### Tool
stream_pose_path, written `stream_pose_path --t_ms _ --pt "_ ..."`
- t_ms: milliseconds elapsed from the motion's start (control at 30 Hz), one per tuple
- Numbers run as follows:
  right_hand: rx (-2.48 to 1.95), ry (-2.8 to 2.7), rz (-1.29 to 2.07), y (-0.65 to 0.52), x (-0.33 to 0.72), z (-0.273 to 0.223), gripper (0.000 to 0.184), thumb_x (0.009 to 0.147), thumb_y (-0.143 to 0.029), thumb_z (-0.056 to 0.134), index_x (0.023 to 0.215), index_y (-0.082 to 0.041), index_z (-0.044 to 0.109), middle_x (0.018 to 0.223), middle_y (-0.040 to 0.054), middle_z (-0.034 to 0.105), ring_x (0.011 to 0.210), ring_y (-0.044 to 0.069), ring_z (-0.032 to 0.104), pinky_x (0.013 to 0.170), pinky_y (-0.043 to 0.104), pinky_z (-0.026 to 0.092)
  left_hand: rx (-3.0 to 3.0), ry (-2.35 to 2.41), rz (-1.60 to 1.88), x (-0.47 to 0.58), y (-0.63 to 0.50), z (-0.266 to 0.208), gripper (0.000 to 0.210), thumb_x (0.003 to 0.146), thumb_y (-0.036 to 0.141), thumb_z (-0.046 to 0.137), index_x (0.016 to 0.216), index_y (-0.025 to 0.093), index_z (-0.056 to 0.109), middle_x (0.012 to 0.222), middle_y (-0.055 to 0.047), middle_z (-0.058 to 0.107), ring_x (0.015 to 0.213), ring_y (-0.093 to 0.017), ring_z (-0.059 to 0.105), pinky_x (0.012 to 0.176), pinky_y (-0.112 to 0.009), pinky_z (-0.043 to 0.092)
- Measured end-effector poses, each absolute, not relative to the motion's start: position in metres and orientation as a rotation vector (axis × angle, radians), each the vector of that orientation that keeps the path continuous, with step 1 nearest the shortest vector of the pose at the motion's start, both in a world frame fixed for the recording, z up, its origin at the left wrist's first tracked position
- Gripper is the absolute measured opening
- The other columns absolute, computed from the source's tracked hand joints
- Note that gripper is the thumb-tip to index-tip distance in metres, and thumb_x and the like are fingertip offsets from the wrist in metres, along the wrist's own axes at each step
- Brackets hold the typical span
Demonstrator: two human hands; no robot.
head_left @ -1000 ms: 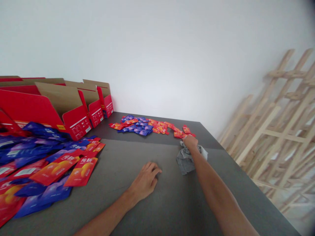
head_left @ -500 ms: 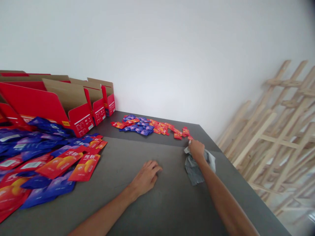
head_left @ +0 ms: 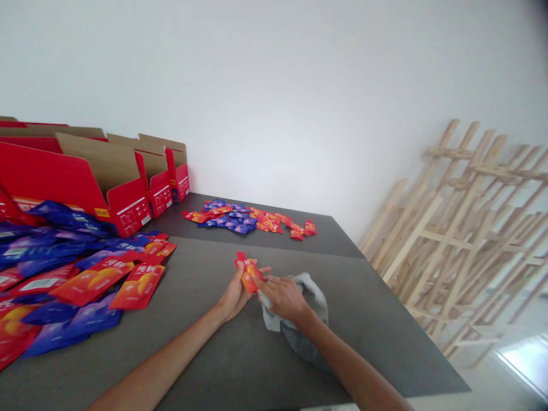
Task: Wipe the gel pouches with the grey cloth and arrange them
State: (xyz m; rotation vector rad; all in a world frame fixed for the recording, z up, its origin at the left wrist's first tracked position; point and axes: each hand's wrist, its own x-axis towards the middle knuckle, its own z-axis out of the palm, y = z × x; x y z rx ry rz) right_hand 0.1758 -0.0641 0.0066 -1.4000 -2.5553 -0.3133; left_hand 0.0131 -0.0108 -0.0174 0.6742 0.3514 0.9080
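Note:
Over the middle of the grey table, my left hand point(head_left: 234, 294) grips a small red-and-orange sachet point(head_left: 248, 275), its printed face toward me. My right hand point(head_left: 286, 297) is closed on a grey cloth point(head_left: 317, 302), which hangs below and to the right of the palm. The right fingers reach across to the sachet's lower edge, and part of the cloth is bunched beneath them. Farther back lies a pile of small blue sachets point(head_left: 240, 220) and orange sachets point(head_left: 269, 220), a few apart at its right end.
Open red cardboard boxes point(head_left: 128, 208) stand at the back left. In front of them spreads a heap of larger blue pouches point(head_left: 55, 248) and red pouches point(head_left: 139, 285). Wooden frames point(head_left: 454, 245) lean on the white wall, right of the table edge point(head_left: 398, 297).
My right hand has come left from the far right with the cloth, toward my left hand. A red-and-orange sachet is now in my left hand, which lay empty on the table before.

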Motion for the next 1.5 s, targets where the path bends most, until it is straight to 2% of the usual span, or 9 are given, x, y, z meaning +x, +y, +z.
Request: stream_pose_path --t_ms 100,200,300,467,700,800,1033,1333,1500 --pt "-1.213 -2.649 -0.236 -0.060 0.169 0.001 0.041 0.098 -0.029 0.051 0.137 -0.020 0.059 0.102 0.0088 0.077 0.090 0.024 0.072 0.078 0.033 0.053 0.672 0.470 1.070 0.011 -0.011 -0.014 0.061 0.097 0.059 0.046 0.144 0.019 0.044 0.109 -0.012 0.070 0.080 -0.020 0.069 0.074 -0.033 0.055" --pt "-1.151 -2.568 -0.114 -0.062 0.176 0.003 0.035 0.100 -0.030 0.045 0.127 -0.025 0.066 0.103 0.0059 0.077 0.091 0.023 0.073 0.078 0.033 0.055 0.694 0.495 1.144 0.012 -0.008 -0.012 0.061 0.097 0.058 0.047 0.145 0.021 0.045 0.100 -0.008 0.070 0.072 -0.017 0.067 0.068 -0.030 0.056" --pt "-1.193 -2.273 -0.029 -0.065 0.185 0.005 0.032 0.101 -0.027 0.040 0.117 -0.028 0.069 0.104 0.0046 0.077 0.095 0.021 0.072 0.083 0.032 0.055 0.714 0.493 1.093 0.014 -0.007 -0.012 0.063 0.096 0.059 0.048 0.145 0.020 0.048 0.110 -0.012 0.071 0.082 -0.020 0.070 0.073 -0.032 0.057" --pt "-1.391 -1.781 -0.115 -0.059 0.182 0.000 0.025 0.103 -0.030 0.040 0.110 -0.024 0.063 0.096 0.0044 0.075 0.080 0.018 0.072 0.076 0.028 0.055 0.761 0.426 0.828 0.023 -0.015 -0.025 0.066 0.090 0.064 0.054 0.136 0.017 0.060 0.122 -0.016 0.070 0.113 -0.029 0.066 0.098 -0.040 0.051" --pt "-1.169 -2.360 -0.021 -0.065 0.164 -0.002 0.018 0.094 -0.025 0.052 0.107 -0.023 0.064 0.098 0.0034 0.075 0.089 0.018 0.071 0.084 0.028 0.052 0.752 0.358 0.881 0.020 -0.010 -0.023 0.068 0.095 0.063 0.046 0.141 0.015 0.055 0.132 -0.018 0.065 0.126 -0.030 0.059 0.110 -0.044 0.041" --pt "-1.198 -2.404 0.001 -0.066 0.161 -0.002 0.021 0.094 -0.024 0.051 0.110 -0.022 0.064 0.103 0.0045 0.075 0.093 0.020 0.071 0.085 0.029 0.052 0.735 0.322 0.837 0.016 -0.004 -0.021 0.067 0.098 0.061 0.041 0.141 0.012 0.055 0.134 -0.020 0.063 0.128 -0.030 0.057 0.110 -0.042 0.041" --pt "-1.658 -1.917 -0.136 -0.060 0.171 -0.004 0.025 0.101 -0.028 0.041 0.112 -0.023 0.063 0.098 0.0058 0.075 0.086 0.023 0.072 0.077 0.029 0.052 0.769 0.238 0.562 0.018 -0.016 -0.020 0.055 0.100 0.050 0.045 0.137 0.011 0.058 0.117 -0.018 0.072 0.113 -0.030 0.067 0.101 -0.040 0.048" --pt "-1.195 -2.548 -0.025 -0.074 0.159 0.005 0.024 0.093 -0.023 0.054 0.114 -0.026 0.065 0.106 0.0019 0.075 0.095 0.020 0.071 0.086 0.028 0.050 0.733 0.200 0.643 0.013 -0.003 -0.022 0.062 0.100 0.054 0.040 0.147 0.014 0.047 0.137 -0.019 0.061 0.132 -0.030 0.054 0.111 -0.042 0.038" --pt "-1.493 -2.262 -0.191 -0.072 0.162 0.005 0.025 0.098 -0.024 0.049 0.116 -0.023 0.066 0.105 0.0054 0.075 0.092 0.021 0.071 0.081 0.027 0.051 0.718 0.197 0.546 0.011 -0.008 -0.020 0.057 0.101 0.051 0.042 0.145 0.015 0.050 0.128 -0.017 0.067 0.122 -0.030 0.062 0.101 -0.040 0.048"
